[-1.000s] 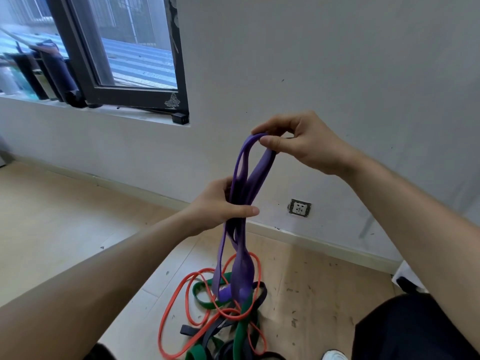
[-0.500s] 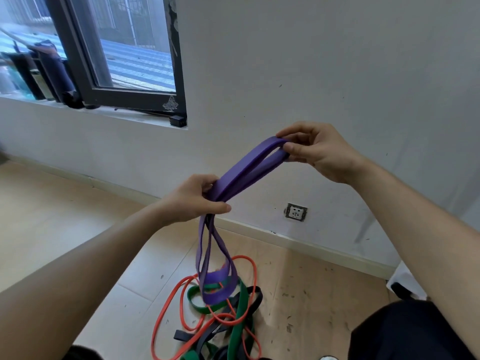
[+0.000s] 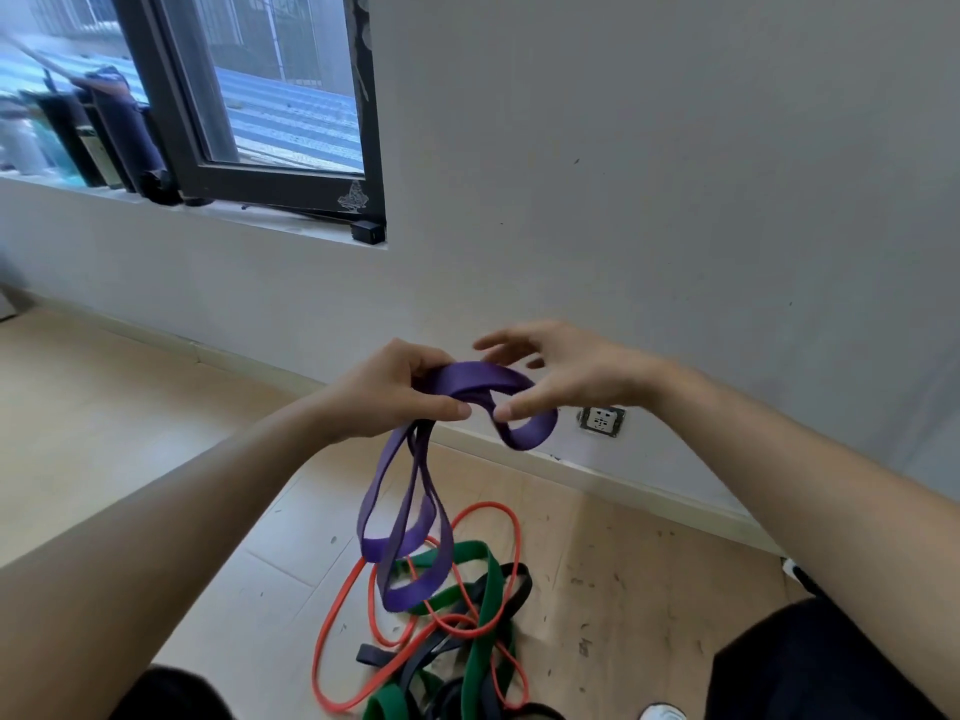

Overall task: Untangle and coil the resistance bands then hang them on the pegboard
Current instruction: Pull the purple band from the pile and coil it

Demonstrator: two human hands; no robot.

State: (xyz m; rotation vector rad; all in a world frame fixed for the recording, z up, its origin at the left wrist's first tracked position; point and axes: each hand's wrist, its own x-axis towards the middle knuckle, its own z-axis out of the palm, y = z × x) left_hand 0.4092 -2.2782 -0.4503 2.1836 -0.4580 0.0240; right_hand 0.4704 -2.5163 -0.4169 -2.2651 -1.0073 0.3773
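Nearest the viewer, a tangled pile of an orange band, a green band and a black band lies on the floor, well short of its far edge at the wall. Above the pile hangs the purple band, a flat, wide, matte strap. It is folded into several long loops that drop almost straight down, their lowest curves just over the pile; whether they touch it cannot be told.

The left hand grasps the gathered top of these loops, fingers and thumb curled round the strands. A short loop sticks out sideways from that fist toward the right hand, which is released, fingers spread and loose, its thumb at the loop's edge. The right hand sits just beside this loop, so it seems best placed to take it for the next turn of the coil.

Farther off are a wall socket and a window. No pegboard is in view.
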